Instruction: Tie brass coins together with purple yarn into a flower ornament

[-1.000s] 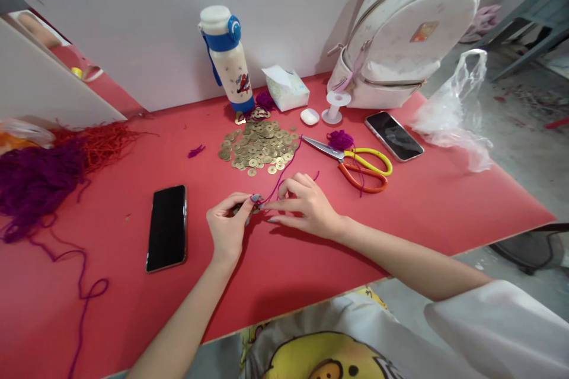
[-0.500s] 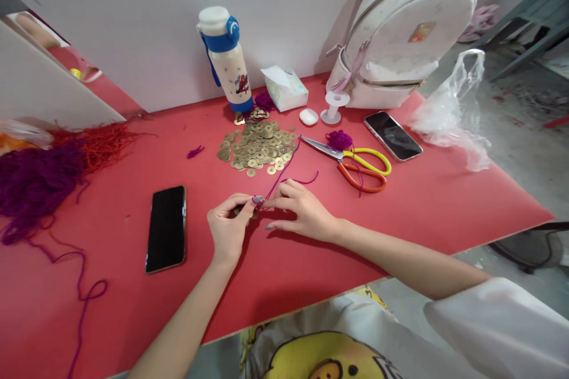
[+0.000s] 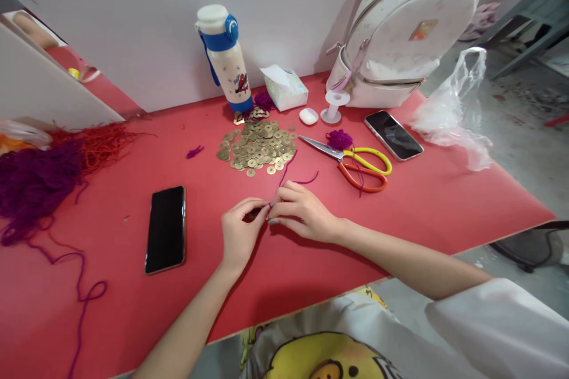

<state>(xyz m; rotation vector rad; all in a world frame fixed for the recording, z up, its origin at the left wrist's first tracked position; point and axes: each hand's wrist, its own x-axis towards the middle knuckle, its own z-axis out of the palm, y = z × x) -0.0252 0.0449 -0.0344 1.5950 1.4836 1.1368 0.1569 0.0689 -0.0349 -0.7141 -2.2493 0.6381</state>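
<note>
My left hand (image 3: 242, 226) pinches a purple cord (image 3: 287, 168) between thumb and index finger, low over the red table. Meeting it from the right, my right hand (image 3: 306, 213) has its fingertips closed on the same cord, close to my left fingertips. Two loose cord ends stick out beyond my right knuckles. Something dark shows inside the curl of my left hand, too hidden to name. Just past my hands lies a heap of brass coins (image 3: 262, 145) with holes in them. Scissors (image 3: 340, 155) with one yellow and one orange handle lie right of the coins.
A phone (image 3: 166, 230) lies left of my hands, another phone (image 3: 393, 135) at the right. Behind stand a water bottle (image 3: 226, 59), a tissue pack (image 3: 287, 92), a white spool (image 3: 334, 108) and a white backpack (image 3: 400, 35). Purple yarn (image 3: 40, 183) is piled at the left.
My left hand has shifted right, up against my right fingertips. My right fingers have drawn together on the cord, and the coins seen under my left hand are now hidden.
</note>
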